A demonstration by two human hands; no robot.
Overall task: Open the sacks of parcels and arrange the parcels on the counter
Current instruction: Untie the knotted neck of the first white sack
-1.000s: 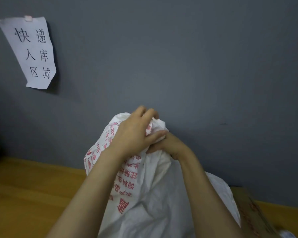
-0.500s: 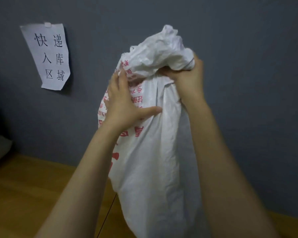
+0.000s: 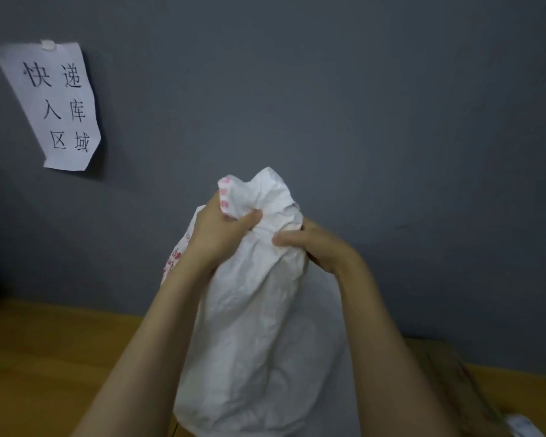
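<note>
We observe a white sack [image 3: 259, 335] upright over the wooden tabletop [image 3: 44, 357]. Left hand [image 3: 215, 234] and right hand [image 3: 316, 244] both grip its bunched neck, fingers curled into the material. A paper notice [image 3: 52, 102] hangs on the grey wall [image 3: 391, 121].

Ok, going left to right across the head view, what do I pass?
Paper notice → left hand → white sack, its neck gripped by both hands → right hand → blurred brown cardboard at far right.
</note>
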